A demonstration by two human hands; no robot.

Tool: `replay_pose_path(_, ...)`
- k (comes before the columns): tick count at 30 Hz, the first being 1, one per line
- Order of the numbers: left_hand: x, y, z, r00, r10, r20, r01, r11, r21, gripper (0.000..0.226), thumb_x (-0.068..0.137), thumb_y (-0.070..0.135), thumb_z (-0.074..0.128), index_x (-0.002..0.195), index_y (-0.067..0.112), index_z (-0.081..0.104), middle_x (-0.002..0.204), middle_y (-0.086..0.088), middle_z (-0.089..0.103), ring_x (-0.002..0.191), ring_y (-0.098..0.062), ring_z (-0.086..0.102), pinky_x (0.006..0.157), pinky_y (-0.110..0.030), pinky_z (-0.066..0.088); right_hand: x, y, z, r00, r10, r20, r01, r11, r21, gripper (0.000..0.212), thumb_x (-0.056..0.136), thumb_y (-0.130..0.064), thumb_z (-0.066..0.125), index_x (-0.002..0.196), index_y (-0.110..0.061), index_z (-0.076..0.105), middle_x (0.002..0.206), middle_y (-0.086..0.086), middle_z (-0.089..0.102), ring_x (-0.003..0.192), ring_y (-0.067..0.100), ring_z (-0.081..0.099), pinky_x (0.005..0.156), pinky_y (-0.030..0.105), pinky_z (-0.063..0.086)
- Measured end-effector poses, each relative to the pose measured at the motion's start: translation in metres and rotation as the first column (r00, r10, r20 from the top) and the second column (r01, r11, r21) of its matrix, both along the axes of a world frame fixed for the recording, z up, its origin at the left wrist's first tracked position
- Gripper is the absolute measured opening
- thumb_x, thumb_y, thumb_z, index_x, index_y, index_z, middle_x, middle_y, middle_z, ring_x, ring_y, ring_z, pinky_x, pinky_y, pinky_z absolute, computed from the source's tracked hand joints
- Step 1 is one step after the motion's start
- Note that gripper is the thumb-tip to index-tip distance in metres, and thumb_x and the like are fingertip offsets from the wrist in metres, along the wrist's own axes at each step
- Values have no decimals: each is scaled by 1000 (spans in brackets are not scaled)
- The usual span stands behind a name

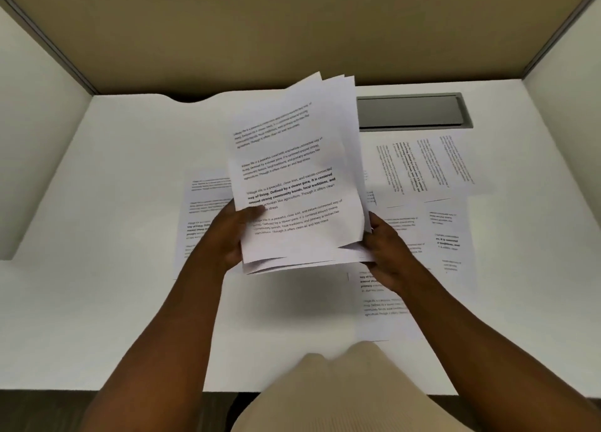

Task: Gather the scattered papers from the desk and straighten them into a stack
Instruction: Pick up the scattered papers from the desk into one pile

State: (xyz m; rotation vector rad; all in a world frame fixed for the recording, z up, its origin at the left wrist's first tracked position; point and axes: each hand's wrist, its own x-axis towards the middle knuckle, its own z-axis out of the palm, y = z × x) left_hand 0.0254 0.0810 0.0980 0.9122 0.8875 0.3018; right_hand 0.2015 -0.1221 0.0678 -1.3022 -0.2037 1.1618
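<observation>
Above desk centre, left hand (232, 233) thumb clamped on the front of the paper bundle (297, 177), right hand (385, 249) fingers curled round its lower right corner. Bundle lifted, edges fanned. Loose sheets (419, 171) remain on the desk (113, 187) at 9, 2 and 4 o'clock. Gathering step, roughly midway; next probably grab the right-side sheets, then square up.
</observation>
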Motion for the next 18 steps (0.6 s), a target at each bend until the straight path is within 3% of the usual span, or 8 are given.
replay_pose_path(3, 3, -6, -6, 1000, -2, -11, 2, 1000, 19, 43, 87, -6, 57, 126, 13, 60, 116, -6, 72, 107, -27, 69, 74, -36, 60, 6, -7, 1, 999, 21, 30, -19, 999, -47, 35, 89, -6, 62, 121, -20, 63, 119, 5, 70, 109, 22, 67, 92, 38, 54)
replay_pose_path(7, 8, -16, -11, 1000, -19, -20, 19, 1000, 13, 43, 88, -9, 54, 125, 12, 59, 106, -3, 75, 93, -20, 73, 66, -31, 59, 15, -25, -4, 995, -31, 100, 58, 957, -284, 14, 96, -31, 54, 101, -27, 67, 102, 1, 72, 93, 19, 68, 78, 36, 58)
replay_pose_path(9, 10, -20, -16, 1000, -5, -30, 5, 1000, 2, 44, 88, -9, 54, 127, 11, 58, 105, -3, 76, 92, -20, 73, 65, -31, 60, 22, -42, -20, 958, -30, 286, 157, 888, -433, 22, 92, -40, 58, 94, -20, 66, 96, 5, 72, 85, 19, 67, 81, 39, 58)
replay_pose_path(11, 12, -23, -20, 1000, 6, -26, -6, 1000, -15, 46, 89, -8, 54, 130, 11, 57, 113, -6, 73, 101, -23, 71, 71, -34, 60, 29, -66, -39, 833, 143, 534, 262, 748, -609, 24, 88, -37, 65, 98, -15, 64, 99, 7, 70, 91, 22, 64, 85, 36, 52)
replay_pose_path(12, 12, -24, -22, 1000, 11, -15, -11, 1000, -28, 46, 89, -8, 54, 131, 11, 57, 118, -8, 71, 105, -25, 69, 75, -37, 61, 31, -79, -47, 772, 244, 587, 303, 670, -677, 27, 86, -35, 67, 102, -14, 62, 104, 8, 68, 97, 25, 62, 85, 34, 47)
replay_pose_path(15, 15, -28, -22, 1000, 24, 6, -24, 998, -53, 46, 89, -10, 53, 128, 13, 59, 121, -9, 69, 103, -24, 70, 79, -39, 60, 32, -118, -64, 744, 327, 583, 368, 528, -765, 47, 77, -33, 74, 112, -9, 56, 117, 16, 58, 112, 35, 54, 90, 40, 46)
replay_pose_path(18, 18, -32, -23, 1000, 8, 4, -8, 999, -51, 50, 88, -10, 55, 133, 12, 56, 125, -10, 67, 110, -28, 67, 83, -42, 59, 25, -142, -71, 745, 359, 562, 382, 460, -801, 65, 69, -38, 82, 116, -4, 50, 117, 19, 51, 114, 39, 49, 90, 46, 47)
